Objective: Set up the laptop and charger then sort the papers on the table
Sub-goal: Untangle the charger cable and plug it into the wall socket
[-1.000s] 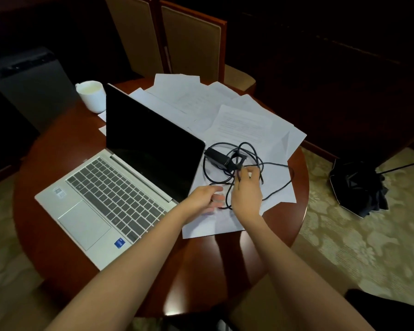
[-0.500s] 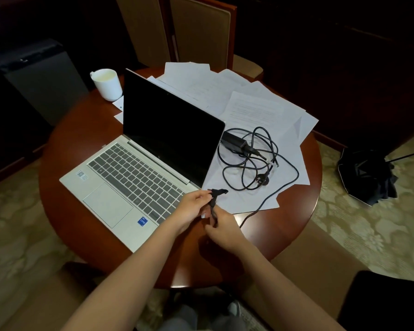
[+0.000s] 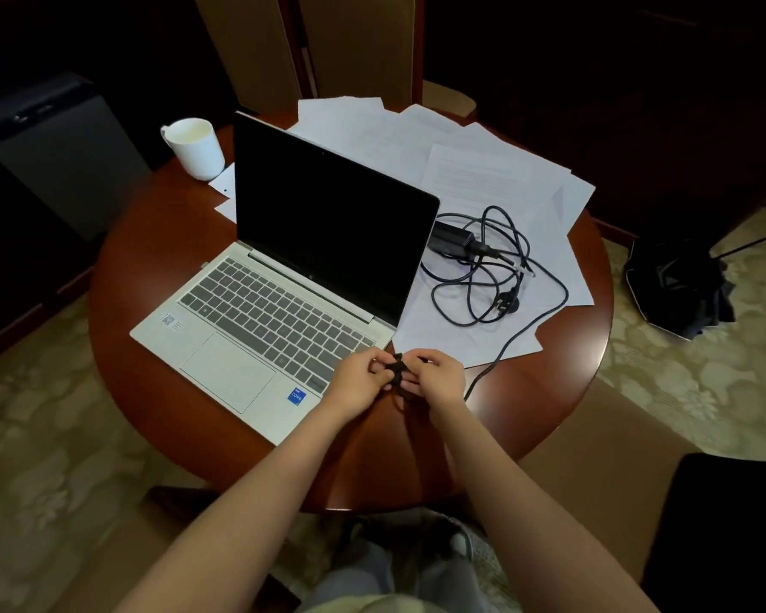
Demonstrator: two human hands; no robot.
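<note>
Left hand and right hand both pinching charger cable end between them; likely light and limp, best held near tip.

Blue sticker on laptop palm rest, just left of where left hand and right hand pinch the charger cable, reads "core", QR label far left of grip, illegible, print on papers beyond grip too faint.

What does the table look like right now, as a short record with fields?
laptop: open, screen dark, on the round table
charger: lies with its cable looped on the papers, right of the laptop
cable end: pinched between left hand and right hand
papers: spread loose behind and beside the laptop
mug: white, far left
</note>
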